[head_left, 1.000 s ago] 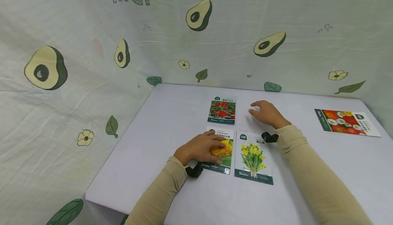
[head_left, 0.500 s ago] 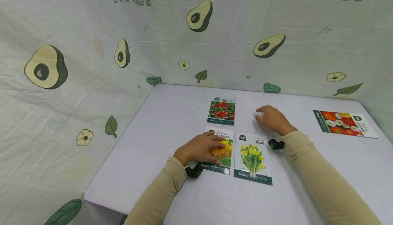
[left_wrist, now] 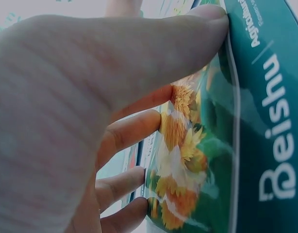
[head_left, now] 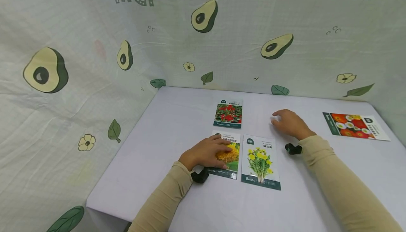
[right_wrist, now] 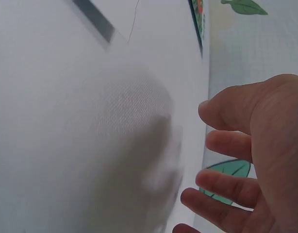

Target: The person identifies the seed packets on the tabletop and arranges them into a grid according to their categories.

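My left hand rests with spread fingers on a seed packet that pictures an orange-yellow sunflower. In the left wrist view its thumb and fingertips touch the glossy front of that packet. Just right of it lies a dandelion seed packet with yellow flowers. Behind these two is a packet with red flowers. My right hand hovers over the white table, right of the red-flower packet, holding nothing. In the right wrist view, the right hand's fingers are loosely bent and apart.
A fourth seed packet, with red, orange and white flowers, lies sideways at the far right of the white table. An avocado-printed cloth hangs behind and to the left of the table.
My right hand has moved to the right, away from the red-flower packet. My left hand has stayed on the sunflower packet, and the packets lie where they were.
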The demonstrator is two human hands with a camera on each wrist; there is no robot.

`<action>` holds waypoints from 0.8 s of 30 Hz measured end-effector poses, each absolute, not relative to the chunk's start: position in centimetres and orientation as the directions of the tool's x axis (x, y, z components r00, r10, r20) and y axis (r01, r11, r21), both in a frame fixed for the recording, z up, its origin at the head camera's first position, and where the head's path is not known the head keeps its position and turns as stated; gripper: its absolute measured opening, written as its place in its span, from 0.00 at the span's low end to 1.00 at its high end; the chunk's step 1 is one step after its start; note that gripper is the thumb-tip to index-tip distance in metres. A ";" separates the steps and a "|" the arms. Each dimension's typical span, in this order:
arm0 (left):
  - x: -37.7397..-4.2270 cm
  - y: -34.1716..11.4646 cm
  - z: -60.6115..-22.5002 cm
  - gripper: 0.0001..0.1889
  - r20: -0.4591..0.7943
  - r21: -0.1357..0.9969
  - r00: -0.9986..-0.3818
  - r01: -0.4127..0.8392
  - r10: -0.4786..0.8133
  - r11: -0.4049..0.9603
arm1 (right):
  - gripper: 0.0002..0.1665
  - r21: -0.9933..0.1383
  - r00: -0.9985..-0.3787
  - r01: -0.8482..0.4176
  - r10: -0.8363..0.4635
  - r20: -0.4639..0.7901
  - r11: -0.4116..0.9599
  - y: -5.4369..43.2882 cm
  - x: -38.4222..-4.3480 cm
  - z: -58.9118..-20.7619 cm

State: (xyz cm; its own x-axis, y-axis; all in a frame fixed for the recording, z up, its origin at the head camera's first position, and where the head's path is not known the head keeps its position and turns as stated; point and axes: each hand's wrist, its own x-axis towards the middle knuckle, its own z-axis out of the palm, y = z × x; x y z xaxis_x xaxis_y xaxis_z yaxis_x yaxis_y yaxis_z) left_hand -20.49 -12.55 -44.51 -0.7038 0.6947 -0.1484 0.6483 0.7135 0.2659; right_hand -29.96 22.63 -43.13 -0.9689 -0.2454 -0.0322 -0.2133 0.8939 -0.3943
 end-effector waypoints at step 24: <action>-20.4 -12.4 -44.4 0.35 -0.141 0.257 -0.709 0.648 0.691 0.717 | 0.31 -0.309 -0.990 -0.103 -0.127 -0.060 0.945 27.7 -30.0 -43.8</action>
State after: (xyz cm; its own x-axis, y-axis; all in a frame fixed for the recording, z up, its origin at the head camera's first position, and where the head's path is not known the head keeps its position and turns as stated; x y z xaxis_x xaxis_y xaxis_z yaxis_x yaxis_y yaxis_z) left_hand -20.38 -12.44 -44.38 -0.7086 0.6915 -0.1408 0.6482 0.7167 0.2573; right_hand -29.98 27.66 -43.81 -0.9900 -0.1272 -0.0604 -0.1026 0.9455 -0.3092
